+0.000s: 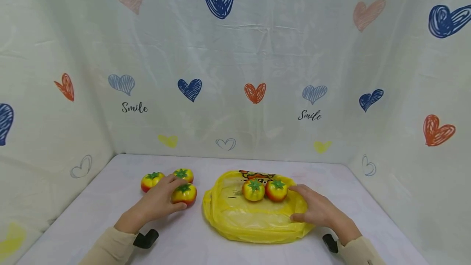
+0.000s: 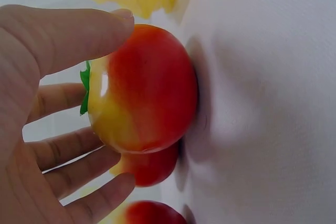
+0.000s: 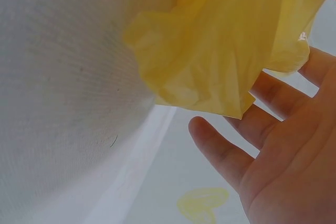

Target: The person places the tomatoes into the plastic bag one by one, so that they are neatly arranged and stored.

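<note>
Now the left hand (image 1: 159, 203) pinches a tomato (image 1: 184, 193) near the table's (image 1: 191, 244) left edge; it should hold softly while the spread right hand (image 1: 319, 212) steadies the yellow bag (image 1: 250, 224)

A flat table covered in a white woven cloth (image 1: 257, 252) carries everything. On its left part sit three round red-and-yellow toy tomatoes with green leafy tops, clustered close: one at far left (image 1: 151, 180), one behind (image 1: 183, 174), one nearest the front (image 1: 184, 194). To the right lies a crumpled yellow plastic bag (image 1: 254, 222), spread flat on the cloth, well apart from the back edge.
</note>
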`<state>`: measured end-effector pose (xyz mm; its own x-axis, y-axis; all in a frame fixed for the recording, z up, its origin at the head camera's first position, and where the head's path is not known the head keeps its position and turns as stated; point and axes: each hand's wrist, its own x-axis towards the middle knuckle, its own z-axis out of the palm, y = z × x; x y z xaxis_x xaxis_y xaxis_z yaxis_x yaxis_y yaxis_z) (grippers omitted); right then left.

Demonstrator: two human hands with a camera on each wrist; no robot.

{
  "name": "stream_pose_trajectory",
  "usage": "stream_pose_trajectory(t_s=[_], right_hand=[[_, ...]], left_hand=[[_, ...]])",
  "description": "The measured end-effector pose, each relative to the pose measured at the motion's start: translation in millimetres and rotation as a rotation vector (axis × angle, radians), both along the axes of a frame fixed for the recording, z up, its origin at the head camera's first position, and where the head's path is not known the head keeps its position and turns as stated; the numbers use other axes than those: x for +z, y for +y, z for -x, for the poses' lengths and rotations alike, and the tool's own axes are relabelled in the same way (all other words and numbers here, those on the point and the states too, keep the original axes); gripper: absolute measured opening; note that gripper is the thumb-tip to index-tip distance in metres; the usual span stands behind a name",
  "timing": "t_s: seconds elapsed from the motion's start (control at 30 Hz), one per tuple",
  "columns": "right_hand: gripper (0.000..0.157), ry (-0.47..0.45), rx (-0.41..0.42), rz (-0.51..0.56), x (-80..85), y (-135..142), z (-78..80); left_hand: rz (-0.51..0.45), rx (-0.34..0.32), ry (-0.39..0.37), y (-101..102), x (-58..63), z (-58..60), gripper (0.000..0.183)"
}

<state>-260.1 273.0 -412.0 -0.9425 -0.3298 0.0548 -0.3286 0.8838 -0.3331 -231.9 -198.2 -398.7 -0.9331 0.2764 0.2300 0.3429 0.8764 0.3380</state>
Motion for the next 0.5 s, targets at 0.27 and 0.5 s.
stream_pose_trajectory(t_s=[0.27, 0.5], right_hand=[[0.079, 0.003, 0.005, -0.007, -0.4, -0.2, 1.5], [0.079, -0.008, 0.003, 0.001, 0.6, -0.3, 0.9]], left_hand=[[-0.009, 0.013, -0.024, -0.9, -1.6, -0.5, 0.067], [-0.021, 0.010, -0.040, -1.2, -5.1, 1.1, 0.065]])
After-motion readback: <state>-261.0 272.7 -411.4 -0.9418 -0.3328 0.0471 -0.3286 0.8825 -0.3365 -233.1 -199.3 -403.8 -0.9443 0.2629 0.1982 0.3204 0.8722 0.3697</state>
